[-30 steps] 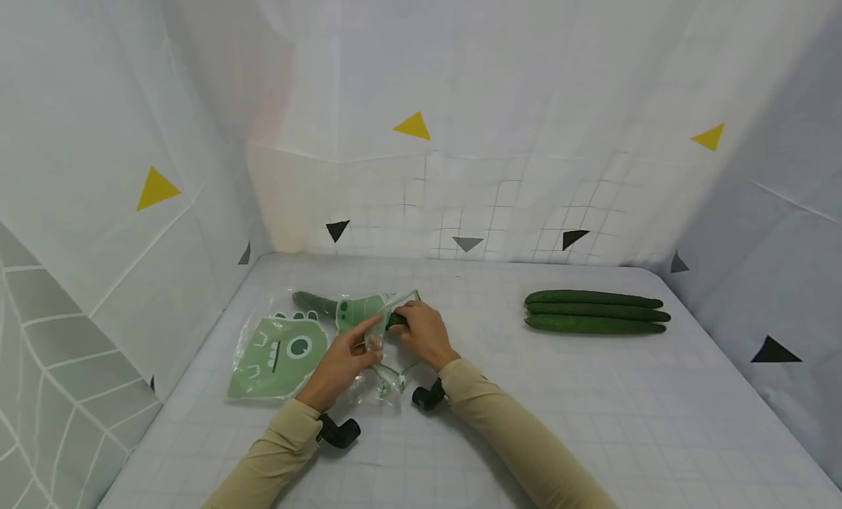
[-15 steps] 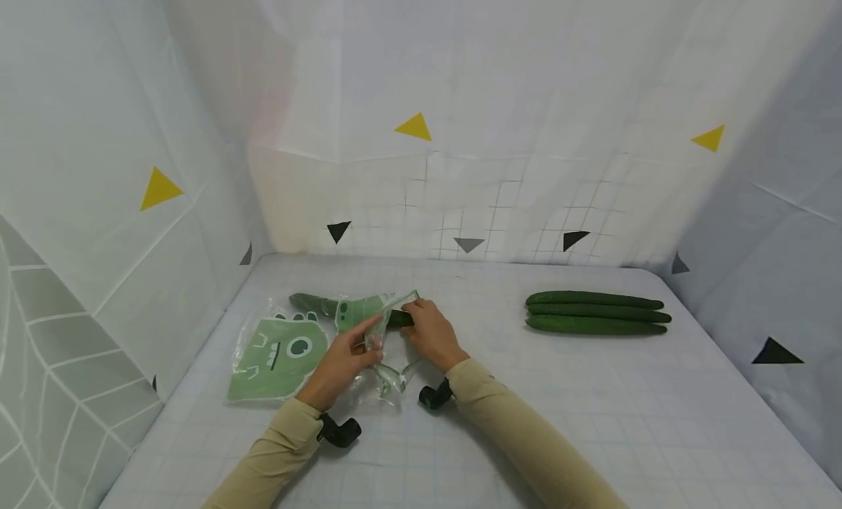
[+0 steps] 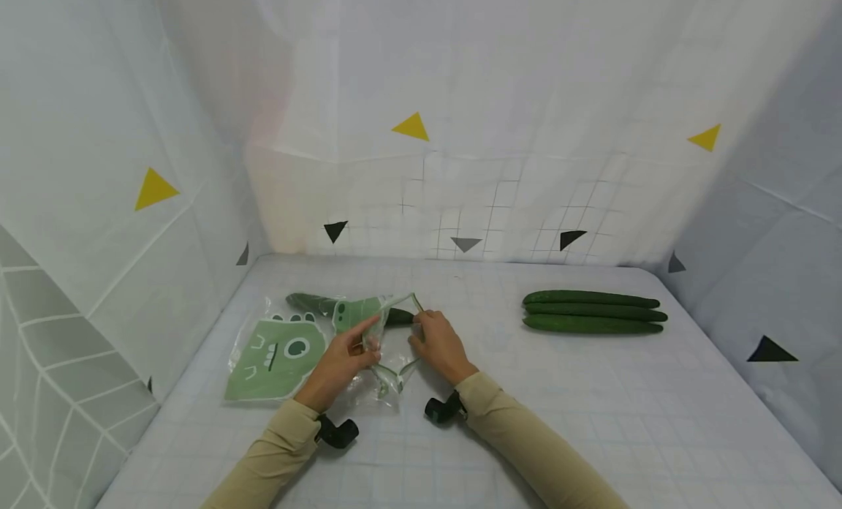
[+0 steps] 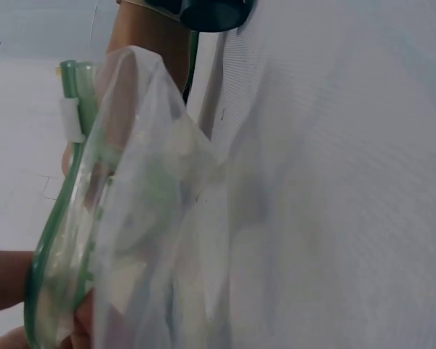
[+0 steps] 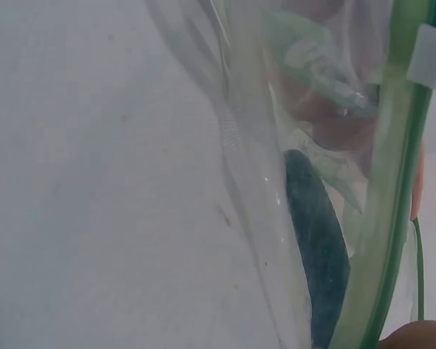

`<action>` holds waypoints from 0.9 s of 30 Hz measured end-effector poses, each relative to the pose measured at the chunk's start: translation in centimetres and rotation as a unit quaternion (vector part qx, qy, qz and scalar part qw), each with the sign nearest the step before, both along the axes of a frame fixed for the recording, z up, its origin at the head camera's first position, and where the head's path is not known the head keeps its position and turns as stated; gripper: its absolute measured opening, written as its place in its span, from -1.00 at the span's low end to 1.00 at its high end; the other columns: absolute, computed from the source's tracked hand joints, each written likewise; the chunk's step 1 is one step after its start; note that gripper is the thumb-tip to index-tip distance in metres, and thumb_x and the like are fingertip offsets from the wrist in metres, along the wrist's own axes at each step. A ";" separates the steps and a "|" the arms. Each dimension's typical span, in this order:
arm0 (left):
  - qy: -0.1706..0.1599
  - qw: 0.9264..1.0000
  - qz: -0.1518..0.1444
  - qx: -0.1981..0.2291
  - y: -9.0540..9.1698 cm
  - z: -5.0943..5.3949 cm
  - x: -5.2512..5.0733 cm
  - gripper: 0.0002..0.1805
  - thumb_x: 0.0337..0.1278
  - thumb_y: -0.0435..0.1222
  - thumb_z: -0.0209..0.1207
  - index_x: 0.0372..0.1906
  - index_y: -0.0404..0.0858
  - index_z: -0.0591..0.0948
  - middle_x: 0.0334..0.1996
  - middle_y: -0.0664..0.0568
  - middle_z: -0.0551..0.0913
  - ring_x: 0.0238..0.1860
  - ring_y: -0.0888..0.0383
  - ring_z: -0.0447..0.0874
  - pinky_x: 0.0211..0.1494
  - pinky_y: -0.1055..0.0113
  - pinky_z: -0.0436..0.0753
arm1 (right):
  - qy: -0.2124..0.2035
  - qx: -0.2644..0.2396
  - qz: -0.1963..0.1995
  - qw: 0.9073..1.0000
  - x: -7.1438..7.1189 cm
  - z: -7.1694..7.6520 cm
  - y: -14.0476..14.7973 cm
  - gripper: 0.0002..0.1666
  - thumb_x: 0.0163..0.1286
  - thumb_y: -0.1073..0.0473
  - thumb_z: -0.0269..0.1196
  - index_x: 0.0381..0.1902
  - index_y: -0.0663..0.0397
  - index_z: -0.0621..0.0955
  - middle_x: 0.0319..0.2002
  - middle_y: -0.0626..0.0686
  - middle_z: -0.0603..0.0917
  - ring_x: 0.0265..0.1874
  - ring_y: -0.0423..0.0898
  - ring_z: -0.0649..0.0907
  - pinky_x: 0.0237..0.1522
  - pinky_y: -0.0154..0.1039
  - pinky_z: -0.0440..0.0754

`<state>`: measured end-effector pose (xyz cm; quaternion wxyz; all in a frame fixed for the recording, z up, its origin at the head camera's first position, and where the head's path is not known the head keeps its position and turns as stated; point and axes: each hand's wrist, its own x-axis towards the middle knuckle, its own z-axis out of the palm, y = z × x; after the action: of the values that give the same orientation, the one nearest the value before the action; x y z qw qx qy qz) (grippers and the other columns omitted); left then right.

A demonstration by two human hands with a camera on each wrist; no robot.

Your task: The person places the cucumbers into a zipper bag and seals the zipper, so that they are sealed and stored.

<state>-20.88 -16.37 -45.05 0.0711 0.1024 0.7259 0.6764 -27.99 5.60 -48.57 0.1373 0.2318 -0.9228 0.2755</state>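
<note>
A clear zip bag with a green print and a green zip edge lies with its mouth open to the right. Inside it sits a dark green cucumber, its right end showing at the mouth. My left hand pinches the near side of the bag by the mouth; its fingers show partly through the plastic in the left wrist view. At the mouth, my right hand has thumb and fingers apart, fingertips beside the cucumber's end and the zip edge. Whether they touch either is unclear.
Another bag with a green one-eyed monster print lies flat at the left, partly behind the left hand. Three cucumbers lie side by side at the right of the white table. White sheets enclose the back and sides.
My right hand has let go of the cucumber's end and drawn back slightly to the right, so more of that end shows. The left hand keeps its place on the bag.
</note>
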 end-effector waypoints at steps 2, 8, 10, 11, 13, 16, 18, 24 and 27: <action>0.003 1.000 0.002 0.001 0.0 0.0 0.0 -0.23 0.33 -0.56 0.21 0.60 -0.19 0.32 -0.11 -0.12 0.55 -0.09 0.05 0.58 -0.04 0.31 0.65 | 0.007 0.007 0.006 1.000 -0.1 -0.1 0.0 -0.56 0.31 0.28 0.49 0.12 0.31 0.68 0.12 0.23 0.67 0.14 0.17 0.62 0.17 0.05 0.62; 0.013 1.000 0.012 -0.012 0.1 0.3 0.1 -0.24 0.34 -0.52 0.25 0.59 -0.14 0.35 -0.10 -0.14 0.57 -0.05 0.02 0.61 -0.01 0.29 0.65 | 0.015 0.031 0.014 0.999 -0.1 -0.1 0.3 -0.50 0.35 0.23 0.47 0.22 0.27 0.67 0.22 0.19 0.66 0.15 0.15 0.60 0.12 0.08 0.63; 0.018 1.000 0.012 -0.016 0.1 0.4 0.2 -0.25 0.36 -0.49 0.26 0.59 -0.13 0.35 -0.09 -0.14 0.57 -0.05 0.02 0.59 -0.01 0.28 0.64 | 0.004 0.032 0.018 0.999 -0.1 0.0 0.5 -0.48 0.35 0.23 0.47 0.23 0.27 0.67 0.22 0.19 0.65 0.14 0.15 0.60 0.12 0.08 0.63; 0.020 1.000 0.011 -0.017 0.1 0.4 0.3 -0.26 0.37 -0.47 0.26 0.59 -0.12 0.36 -0.09 -0.14 0.57 -0.05 0.02 0.58 -0.02 0.28 0.63 | -0.002 0.031 0.021 0.999 0.0 0.1 0.6 -0.48 0.34 0.23 0.47 0.23 0.27 0.66 0.22 0.18 0.65 0.14 0.15 0.60 0.13 0.08 0.62; 0.025 0.999 0.010 -0.019 0.1 0.3 0.3 -0.28 0.39 -0.45 0.27 0.59 -0.12 0.36 -0.09 -0.15 0.56 -0.06 0.02 0.57 -0.03 0.27 0.61 | -0.022 0.025 0.026 0.999 0.1 0.3 0.9 -0.45 0.33 0.24 0.47 0.25 0.28 0.65 0.24 0.18 0.64 0.15 0.15 0.58 0.17 0.07 0.60; 0.034 0.999 0.013 -0.016 0.2 0.3 0.4 -0.30 0.40 -0.45 0.27 0.57 -0.12 0.39 -0.09 -0.17 0.57 -0.10 0.02 0.54 -0.05 0.26 0.60 | -0.035 0.021 0.033 0.999 0.3 0.6 1.3 -0.43 0.32 0.24 0.48 0.25 0.30 0.64 0.24 0.19 0.64 0.16 0.16 0.58 0.20 0.05 0.57; 0.038 0.999 0.016 -0.016 0.2 0.4 0.4 -0.32 0.40 -0.46 0.27 0.55 -0.12 0.42 -0.09 -0.17 0.57 -0.11 0.02 0.54 -0.05 0.23 0.60 | -0.035 0.015 0.041 0.998 0.5 0.9 1.7 -0.44 0.31 0.24 0.48 0.23 0.31 0.65 0.23 0.19 0.65 0.14 0.17 0.59 0.20 0.05 0.57; 0.040 0.998 0.030 -0.028 0.3 0.6 0.7 -0.38 0.39 -0.49 0.24 0.50 -0.15 0.49 0.00 -0.23 0.59 -0.07 0.02 0.59 -0.02 0.23 0.61 | -0.002 -0.022 0.095 0.995 1.0 1.4 2.9 -0.54 0.28 0.29 0.49 0.13 0.29 0.70 0.14 0.18 0.71 0.05 0.16 0.63 0.11 0.06 0.62; 0.049 0.996 0.049 -0.046 0.4 0.8 0.9 -0.39 0.36 -0.49 0.26 0.47 -0.17 0.52 0.13 -0.25 0.60 -0.02 0.00 0.63 -0.01 0.24 0.63 | 0.007 -0.033 0.117 0.993 1.2 1.6 3.5 -0.56 0.28 0.29 0.49 0.11 0.31 0.71 0.12 0.19 0.72 0.05 0.17 0.63 0.11 0.07 0.62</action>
<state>-19.98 -15.96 -44.28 0.0064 0.0965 0.7631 0.6390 -26.78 9.12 -46.93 0.1185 0.3356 -0.8788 0.3180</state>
